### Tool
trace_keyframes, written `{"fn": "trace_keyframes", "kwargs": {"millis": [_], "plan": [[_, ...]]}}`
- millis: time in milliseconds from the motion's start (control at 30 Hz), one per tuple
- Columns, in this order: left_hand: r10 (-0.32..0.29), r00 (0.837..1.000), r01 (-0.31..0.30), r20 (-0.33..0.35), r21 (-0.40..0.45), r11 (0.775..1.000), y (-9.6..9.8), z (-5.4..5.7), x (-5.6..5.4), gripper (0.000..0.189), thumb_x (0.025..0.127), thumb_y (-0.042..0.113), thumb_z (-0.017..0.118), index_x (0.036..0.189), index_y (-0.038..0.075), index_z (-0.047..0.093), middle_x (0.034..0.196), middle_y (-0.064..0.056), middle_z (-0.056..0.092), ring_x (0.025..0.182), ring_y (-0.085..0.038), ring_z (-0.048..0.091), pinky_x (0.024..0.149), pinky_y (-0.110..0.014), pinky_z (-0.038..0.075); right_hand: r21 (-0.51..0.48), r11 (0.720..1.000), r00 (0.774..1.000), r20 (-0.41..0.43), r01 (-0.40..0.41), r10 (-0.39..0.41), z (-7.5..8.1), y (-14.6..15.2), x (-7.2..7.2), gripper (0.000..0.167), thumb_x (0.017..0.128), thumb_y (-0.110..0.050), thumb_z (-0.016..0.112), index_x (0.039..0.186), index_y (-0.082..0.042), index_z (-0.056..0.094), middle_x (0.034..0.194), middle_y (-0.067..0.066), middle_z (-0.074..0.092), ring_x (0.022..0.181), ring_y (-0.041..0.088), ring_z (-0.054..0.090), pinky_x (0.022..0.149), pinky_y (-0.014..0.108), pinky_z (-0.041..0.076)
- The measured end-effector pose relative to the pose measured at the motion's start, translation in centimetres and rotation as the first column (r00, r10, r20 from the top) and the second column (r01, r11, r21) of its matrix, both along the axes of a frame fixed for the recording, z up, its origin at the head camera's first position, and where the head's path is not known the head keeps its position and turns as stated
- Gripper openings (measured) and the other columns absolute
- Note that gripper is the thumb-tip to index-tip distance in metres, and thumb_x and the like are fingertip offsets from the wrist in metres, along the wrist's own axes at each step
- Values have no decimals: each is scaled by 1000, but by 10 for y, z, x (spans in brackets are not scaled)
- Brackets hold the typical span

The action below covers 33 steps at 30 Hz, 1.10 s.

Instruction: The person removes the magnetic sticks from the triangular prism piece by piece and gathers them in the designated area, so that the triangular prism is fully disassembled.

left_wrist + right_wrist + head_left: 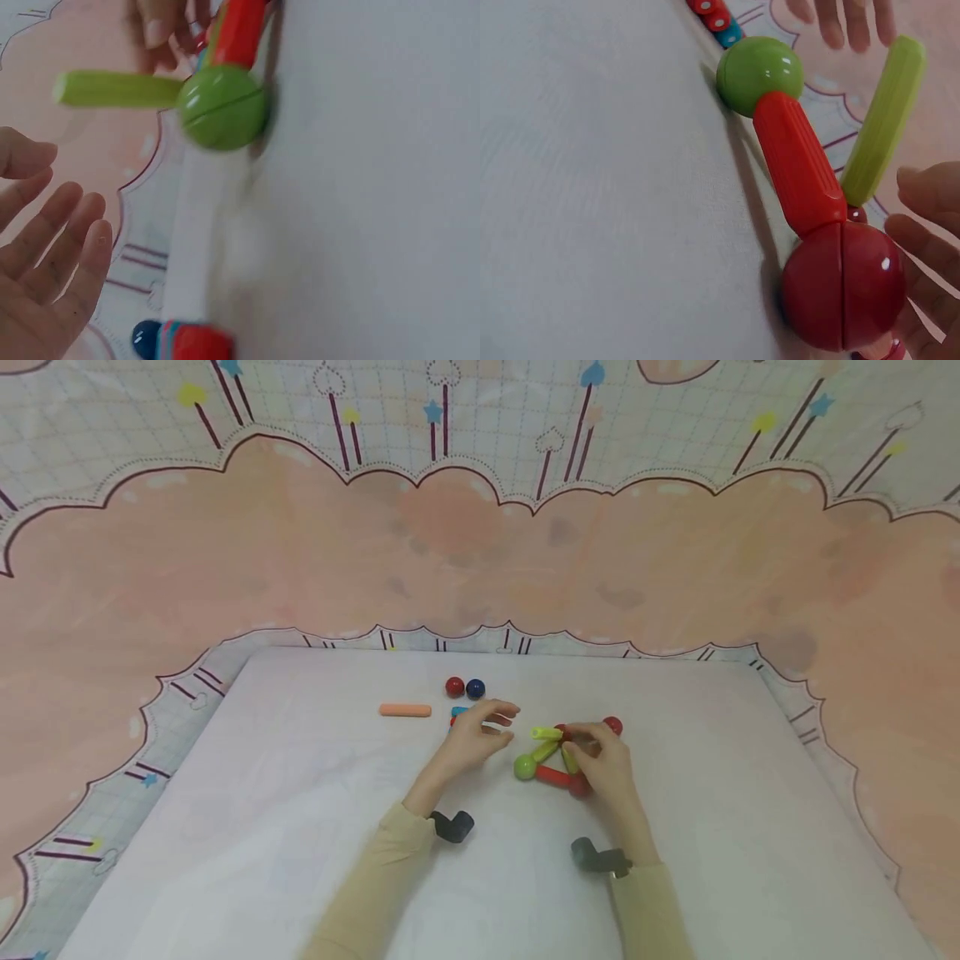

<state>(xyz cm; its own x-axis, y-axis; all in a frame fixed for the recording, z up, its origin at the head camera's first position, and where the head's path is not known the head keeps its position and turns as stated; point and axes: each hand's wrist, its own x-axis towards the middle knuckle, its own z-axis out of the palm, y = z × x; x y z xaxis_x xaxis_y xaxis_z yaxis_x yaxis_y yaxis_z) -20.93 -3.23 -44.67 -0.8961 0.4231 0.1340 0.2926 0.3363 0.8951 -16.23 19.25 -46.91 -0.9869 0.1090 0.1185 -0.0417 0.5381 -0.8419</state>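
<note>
A triangle of magnetic sticks and balls lies in front of the hands. A red stick [553, 777] joins a green ball [524, 767] to a near red ball [844, 286], and yellow-green sticks [546, 751] run to a far red ball. From that far ball another yellow-green stick [885, 120] juts upward. My right hand [606, 764] is beside the far ball, fingers bent and parted; whether fingertips touch the ball is hard to tell. Left of the triangle, my left hand [476, 732] hovers with fingers spread and nothing in them, partly covering blue and red sticks [718, 20].
An orange stick [405, 711] lies to the left on the white tabletop [300, 827]. Behind the left hand are a loose red ball [454, 687] and a dark blue ball [476, 689]. Another red ball [612, 726] shows behind the right hand. Patterned cloth surrounds the table.
</note>
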Motion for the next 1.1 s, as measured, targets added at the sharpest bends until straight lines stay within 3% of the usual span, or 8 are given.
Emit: {"fn": "trace_keyframes", "kwargs": {"millis": [167,400,633,1100], "plan": [[-11,995,7,102,41,999,21,-17,6,41,87,5,65,127,5,57,130,-15,58,116,-28,60,99,-41,50,26,1000,998,-57,13,-12,-6,-2,-8,35,83,-5,71,117,-5,65,117,17,64,112,32,56,99,47,43],[36,997,-40,70,52,998,44,-34,6,43,86,8,68,127,7,57,129,-13,58,115,-29,61,98,-38,51,132,991,993,-120,33,-17,-15,-7,-12,37,79,-6,72,116,-3,66,117,20,66,110,38,53,96,53,36],[45,997,-50,65,71,996,59,-39,6,37,89,13,68,125,8,61,127,-12,61,114,-27,62,94,-32,53,257,964,993,-108,63,-36,-18,-10,-14,38,80,-11,69,117,-7,66,120,19,64,111,39,53,94,57,34],[83,996,-84,16,44,995,66,-43,6,28,91,12,64,118,7,67,116,-11,70,105,-24,67,91,-31,53,264,960,993,-101,89,-64,-19,-14,-15,34,83,-12,68,117,-8,67,118,18,65,110,37,53,92,53,33]]}}
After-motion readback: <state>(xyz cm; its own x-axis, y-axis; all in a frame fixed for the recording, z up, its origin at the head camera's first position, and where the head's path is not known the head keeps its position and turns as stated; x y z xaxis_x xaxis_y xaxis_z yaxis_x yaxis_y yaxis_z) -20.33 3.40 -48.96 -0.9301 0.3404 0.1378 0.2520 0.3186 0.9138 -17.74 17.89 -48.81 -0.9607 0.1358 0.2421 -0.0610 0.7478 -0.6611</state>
